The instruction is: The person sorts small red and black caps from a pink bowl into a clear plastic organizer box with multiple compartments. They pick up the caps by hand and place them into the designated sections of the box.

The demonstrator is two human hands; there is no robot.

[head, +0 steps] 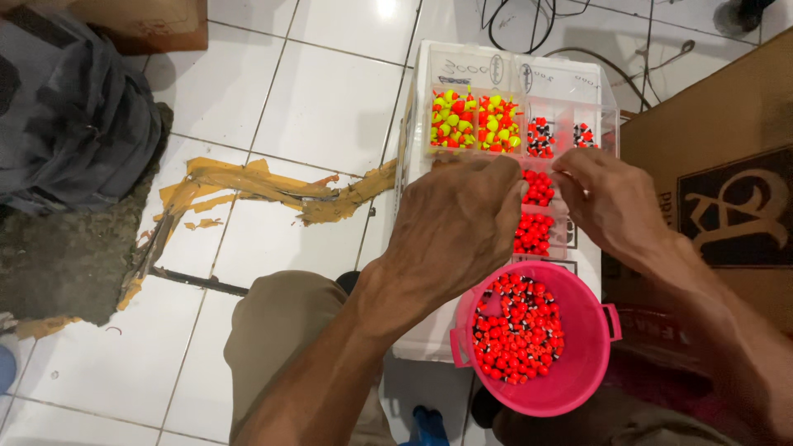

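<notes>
A clear plastic compartment box (607, 103) lies on a white surface, holding yellow-and-red floats (472, 122), small red, white and black beads (541, 136) and plain red beads (535, 234). My left hand (450, 227) hovers over the box's left part, fingers curled near the red beads; what it pinches is hidden. My right hand (607, 198) sits at the box's right side, fingertips pinched together over the red bead compartments. A pink bucket (588, 363) of red beads with black and white tips stands just below both hands.
A brown cardboard box (719, 182) stands to the right. Dark cloth (70, 116) lies at the upper left beside broken floor and torn brown tape (264, 186). Black cables (529, 25) run at the top. My knee (281, 330) is at bottom centre.
</notes>
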